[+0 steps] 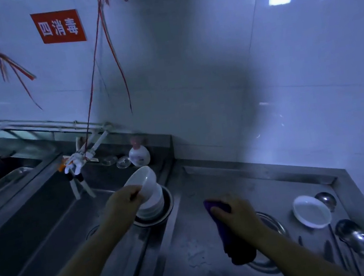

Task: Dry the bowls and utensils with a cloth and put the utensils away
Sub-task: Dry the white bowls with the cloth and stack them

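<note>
Dim tiled kitchen; steel counter (202, 240) with sunken sink (37, 228) at nine o'clock. Left hand (124, 203) grasps a white bowl (141, 178) by its rim, tilted, mouth facing ten o'clock, above a bowl stack (152, 206) in a metal basin (169, 206) at the sink's right edge. Right hand (232, 212) clenches a purple cloth (234, 240), long axis twelve-to-six, over bare wet counter. At three o'clock: a small white dish (311, 210), ladles (359, 239), beside the raised counter edge.
</note>
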